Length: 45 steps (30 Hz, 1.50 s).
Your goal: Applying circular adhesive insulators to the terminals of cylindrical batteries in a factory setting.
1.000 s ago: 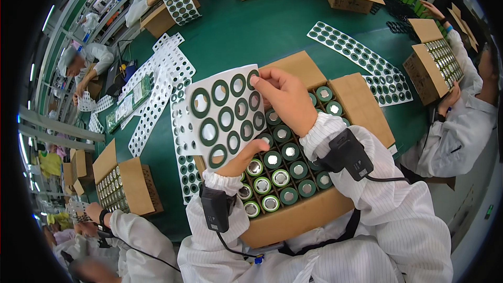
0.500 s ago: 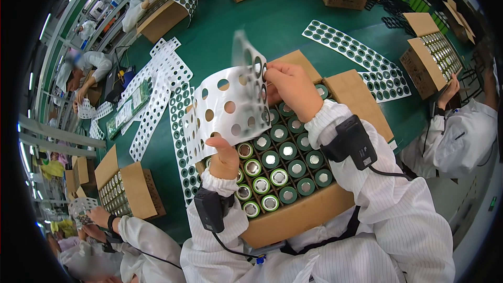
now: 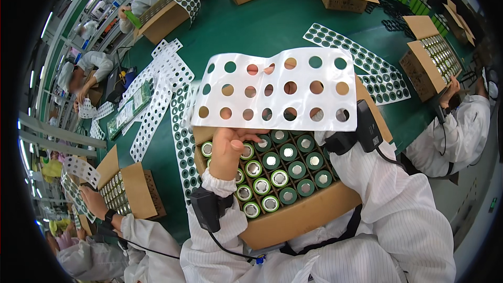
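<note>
Head view, looking down. A white backing sheet (image 3: 275, 91) punched with round holes now fills the centre of the frame, lifted flat toward the camera; a second ago it lay lower over the box with its green ring stickers on it, so the rings have come off and the sheet is spent. The left hand (image 3: 229, 149) pinches the sheet's lower left edge, its grip closed on the sheet. The right hand is hidden behind the sheet, so I cannot tell its grip; only its white sleeve (image 3: 367, 178) and a black wrist device show.

Below, an open cardboard box (image 3: 293, 217) sits on the green surface (image 3: 272, 26), packed with upright round cells (image 3: 277, 178) in rows, silver tops ringed in green. Similar boxes of cells (image 3: 123, 191) stand at lower left and upper right, with co-workers beside them.
</note>
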Each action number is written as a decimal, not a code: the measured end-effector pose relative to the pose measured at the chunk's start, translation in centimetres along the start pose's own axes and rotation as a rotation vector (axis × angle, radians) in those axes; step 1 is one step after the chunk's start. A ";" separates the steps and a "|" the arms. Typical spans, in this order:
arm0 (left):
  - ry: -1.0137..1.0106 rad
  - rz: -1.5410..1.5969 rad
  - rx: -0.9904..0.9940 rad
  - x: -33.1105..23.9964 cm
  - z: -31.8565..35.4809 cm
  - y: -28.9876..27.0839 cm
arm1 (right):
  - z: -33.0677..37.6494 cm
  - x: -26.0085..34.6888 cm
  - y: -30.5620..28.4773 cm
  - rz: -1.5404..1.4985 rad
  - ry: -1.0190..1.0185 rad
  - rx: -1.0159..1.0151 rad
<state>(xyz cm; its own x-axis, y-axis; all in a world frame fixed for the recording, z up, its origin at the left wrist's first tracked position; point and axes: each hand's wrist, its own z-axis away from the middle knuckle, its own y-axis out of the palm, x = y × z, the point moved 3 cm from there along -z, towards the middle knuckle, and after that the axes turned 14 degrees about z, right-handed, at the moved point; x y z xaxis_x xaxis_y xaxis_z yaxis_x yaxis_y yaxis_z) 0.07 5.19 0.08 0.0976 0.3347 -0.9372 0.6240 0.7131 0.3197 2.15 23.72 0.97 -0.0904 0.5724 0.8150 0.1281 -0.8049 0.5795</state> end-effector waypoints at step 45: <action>0.078 0.057 -0.668 -0.8 0.2 -2.2 | -3.4 -0.7 1.7 1.033 -0.139 0.277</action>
<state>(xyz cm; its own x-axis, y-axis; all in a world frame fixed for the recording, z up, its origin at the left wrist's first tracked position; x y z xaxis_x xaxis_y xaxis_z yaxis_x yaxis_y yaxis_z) -1.28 3.23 0.06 0.0440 0.4086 -0.9116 0.0039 0.9125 0.4092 -0.94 21.41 1.39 0.3005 -0.3367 0.8924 0.2985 -0.8554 -0.4233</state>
